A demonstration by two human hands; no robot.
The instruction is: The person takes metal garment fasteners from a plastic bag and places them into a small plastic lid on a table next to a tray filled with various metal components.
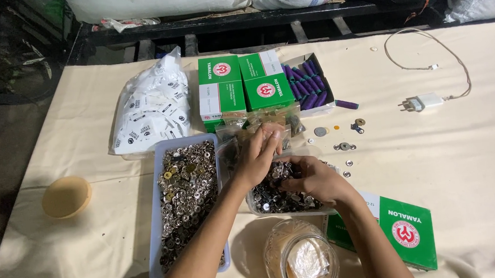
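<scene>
The right hand (314, 178) is resting in a clear plastic container (256, 205) filled with small dark metal fasteners (275, 196), its fingers curled narrowly into the pile; whether they are pinching a single piece cannot be told. The left hand (258, 155) is hovering just above the container's far edge, its fingers bunched together at the tips near a small clear bag (289, 131); what they are holding, if anything, cannot be told. The container is sitting near the middle of the cloth-covered worktop (464, 158). Just left of it, a long blue tray (155, 244) is holding silver metal rings. Green and white boxes (244, 87) are standing beyond the hands, beside an open box of purple spools (306, 85). A glass jar (300, 257) is standing near the front edge.
</scene>
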